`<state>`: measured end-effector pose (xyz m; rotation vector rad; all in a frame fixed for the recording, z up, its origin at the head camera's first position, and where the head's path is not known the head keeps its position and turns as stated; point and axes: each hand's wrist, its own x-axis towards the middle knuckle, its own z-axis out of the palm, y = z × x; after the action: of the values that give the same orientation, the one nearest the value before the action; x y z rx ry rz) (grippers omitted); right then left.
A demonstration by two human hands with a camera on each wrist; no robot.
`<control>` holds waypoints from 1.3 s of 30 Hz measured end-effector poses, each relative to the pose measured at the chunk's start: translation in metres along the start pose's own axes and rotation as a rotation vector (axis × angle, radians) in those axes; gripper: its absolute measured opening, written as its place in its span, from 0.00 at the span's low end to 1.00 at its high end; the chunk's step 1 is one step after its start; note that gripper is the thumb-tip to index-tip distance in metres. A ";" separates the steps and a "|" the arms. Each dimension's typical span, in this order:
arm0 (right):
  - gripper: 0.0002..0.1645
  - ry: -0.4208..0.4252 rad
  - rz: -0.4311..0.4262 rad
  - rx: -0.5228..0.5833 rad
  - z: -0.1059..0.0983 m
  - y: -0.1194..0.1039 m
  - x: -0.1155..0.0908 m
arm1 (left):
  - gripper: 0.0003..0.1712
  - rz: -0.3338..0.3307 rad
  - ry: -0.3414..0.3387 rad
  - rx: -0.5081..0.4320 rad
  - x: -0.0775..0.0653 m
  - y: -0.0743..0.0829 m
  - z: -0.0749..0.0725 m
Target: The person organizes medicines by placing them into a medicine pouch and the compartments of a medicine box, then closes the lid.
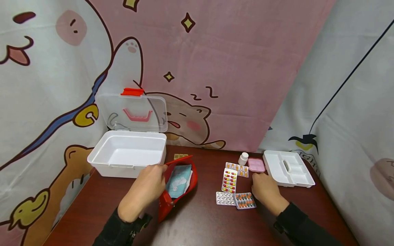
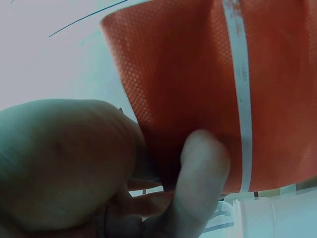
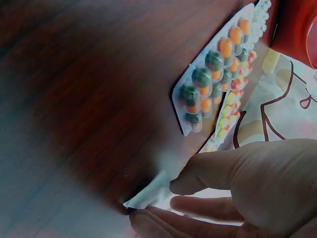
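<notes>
My left hand [image 1: 150, 181] grips the left rim of an upright red pouch [image 1: 165, 206], thumb [image 2: 205, 161] pressed on its outside in the left wrist view. The pouch gapes open, and a light-blue packet [image 1: 178, 181] with white edges behind it stands inside. On the right, my right hand [image 1: 265, 188] is down at the tabletop. Its thumb and fingers pinch a small flat white piece [image 3: 151, 192], partly covered by them. Just left of that hand lie a green-and-orange capsule blister [image 1: 245, 201], a white tablet blister [image 1: 225, 198] and a red-and-yellow capsule blister [image 1: 229, 180].
An open white box [image 1: 126, 171] with a clear raised lid [image 1: 114, 109] stands back left. Behind the pouch is a gold blister [image 1: 180, 156]. Back right are an orange-capsule blister [image 1: 242, 169], a white bottle [image 1: 243, 158], a pink case [image 1: 257, 165] and a white divided tray [image 1: 277, 164].
</notes>
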<state>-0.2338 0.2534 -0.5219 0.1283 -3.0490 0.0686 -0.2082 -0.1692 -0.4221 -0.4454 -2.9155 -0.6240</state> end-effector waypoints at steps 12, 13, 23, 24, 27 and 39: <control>0.09 0.057 -0.061 -0.091 0.007 -0.004 -0.005 | 0.21 -0.009 -0.017 -0.004 0.000 0.000 0.000; 0.09 0.064 -0.065 -0.092 0.007 -0.005 -0.006 | 0.21 -0.010 -0.019 -0.004 0.000 0.000 0.000; 0.08 0.056 -0.052 -0.114 0.010 -0.007 -0.007 | 0.20 -0.006 -0.013 0.003 -0.001 -0.001 0.002; 0.08 0.045 -0.046 -0.114 0.010 -0.006 -0.007 | 0.19 -0.004 -0.010 0.004 -0.001 -0.001 0.002; 0.10 0.015 -0.009 -0.073 0.008 -0.004 -0.004 | 0.18 -0.001 -0.007 0.008 -0.001 0.000 0.003; 0.16 0.119 0.016 0.343 -0.041 -0.018 0.010 | 0.18 -0.019 -0.019 -0.002 0.000 0.001 0.000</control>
<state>-0.2383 0.2370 -0.4797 0.1180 -2.8903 0.5788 -0.2078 -0.1679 -0.4220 -0.4264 -2.9409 -0.6290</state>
